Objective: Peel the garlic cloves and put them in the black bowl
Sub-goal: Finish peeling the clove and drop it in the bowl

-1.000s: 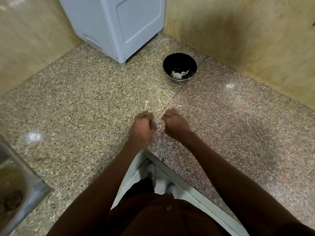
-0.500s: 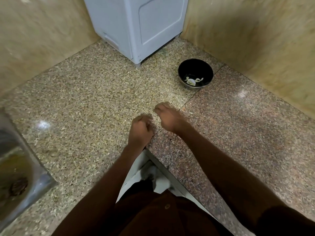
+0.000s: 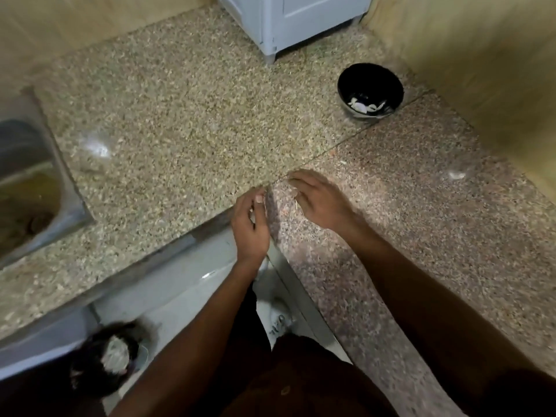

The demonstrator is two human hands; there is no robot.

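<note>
The black bowl (image 3: 346,85) stands on the granite counter at the far right, close to the wall, with a few pale garlic pieces (image 3: 364,106) at its bottom. My left hand (image 3: 251,227) hovers over the counter's inner corner edge. Its fingers are curled round something small and pale, apparently a garlic clove (image 3: 253,217), which is mostly hidden. My right hand (image 3: 320,197) is just to the right of it, low over the counter, with fingers spread loosely and nothing visible in them. The picture is blurred.
A steel sink (image 3: 27,188) is set into the counter (image 3: 180,121) at the left. A white appliance (image 3: 301,22) stands at the back, and tan walls close the corner. Below the counter, a bin with a dark bag (image 3: 111,359) holds pale scraps.
My right hand has pulled away from the left and opened its fingers. The view has swung down and left, so the bowl sits further right and the bin appears.
</note>
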